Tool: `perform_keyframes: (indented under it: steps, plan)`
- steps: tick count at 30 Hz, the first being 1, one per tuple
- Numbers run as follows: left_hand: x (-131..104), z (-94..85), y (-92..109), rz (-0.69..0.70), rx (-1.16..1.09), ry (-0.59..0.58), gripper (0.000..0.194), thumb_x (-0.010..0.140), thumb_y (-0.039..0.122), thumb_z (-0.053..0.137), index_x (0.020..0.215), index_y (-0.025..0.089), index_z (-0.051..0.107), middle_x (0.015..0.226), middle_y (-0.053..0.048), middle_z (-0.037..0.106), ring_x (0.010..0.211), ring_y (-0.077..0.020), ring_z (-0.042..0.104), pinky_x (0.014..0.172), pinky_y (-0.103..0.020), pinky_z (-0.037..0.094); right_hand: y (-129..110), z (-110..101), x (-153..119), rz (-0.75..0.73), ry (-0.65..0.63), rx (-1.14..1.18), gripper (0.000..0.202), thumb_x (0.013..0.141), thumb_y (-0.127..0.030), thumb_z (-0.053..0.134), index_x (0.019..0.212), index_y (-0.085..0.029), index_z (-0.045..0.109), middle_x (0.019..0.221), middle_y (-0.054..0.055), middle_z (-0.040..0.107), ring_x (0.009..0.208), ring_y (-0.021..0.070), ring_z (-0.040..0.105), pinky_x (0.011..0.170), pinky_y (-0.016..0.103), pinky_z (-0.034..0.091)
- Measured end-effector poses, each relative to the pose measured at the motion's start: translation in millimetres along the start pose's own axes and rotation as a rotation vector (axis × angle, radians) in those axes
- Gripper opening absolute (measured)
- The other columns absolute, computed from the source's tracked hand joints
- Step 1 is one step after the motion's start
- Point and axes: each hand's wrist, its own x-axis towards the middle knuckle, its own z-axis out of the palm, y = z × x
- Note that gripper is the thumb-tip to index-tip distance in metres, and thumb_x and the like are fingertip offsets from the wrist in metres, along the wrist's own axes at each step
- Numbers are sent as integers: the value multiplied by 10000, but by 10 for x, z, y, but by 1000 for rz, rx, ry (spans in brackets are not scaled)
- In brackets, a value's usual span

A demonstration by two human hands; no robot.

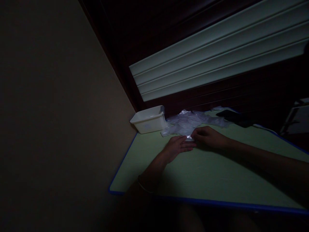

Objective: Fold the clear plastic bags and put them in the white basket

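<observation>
Green table, white tub: left fingers and right fingers grasp packet, contents unclear.

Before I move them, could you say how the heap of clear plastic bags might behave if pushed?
The heap of clear plastic bags looks thin and crumpled, so it would probably fold rather than shift as one. Its loose, overlapping pieces may slide apart. Its glossy highlights suggest it could be slippery.
</observation>
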Motion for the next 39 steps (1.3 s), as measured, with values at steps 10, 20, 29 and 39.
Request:
perform_keyframes:
  steps: [10,20,29,39]
  plan:
    - [38,-106,-98,89,127,-35,349,846,269,658,1154,112,607,1042,-160,709,947,-235,698,916,-407,504,120,18,8,28,-35,15,309,828,-436,549,741,-148,620,631,5,552,564,128,477,517,255,370]
    - [27,-65,-64,137,95,15,379,821,265,688,1154,109,600,1006,-152,718,912,-230,707,886,-389,524,52,24,16,46,0,47,409,844,-551,514,795,-156,604,667,28,590,581,144,503,547,282,394]
    - [-5,-25,-34,148,78,-2,375,816,245,692,1167,137,613,978,-127,729,909,-223,710,889,-390,525,123,18,18,10,-37,60,380,808,-525,583,819,-148,638,693,34,615,620,154,540,577,289,411]
    - [-2,-16,-35,163,92,37,386,818,261,691,1165,122,597,1006,-151,725,923,-245,709,878,-404,526,42,51,-5,98,1,154,385,850,-523,508,717,-168,576,600,-6,535,519,111,447,499,259,341]
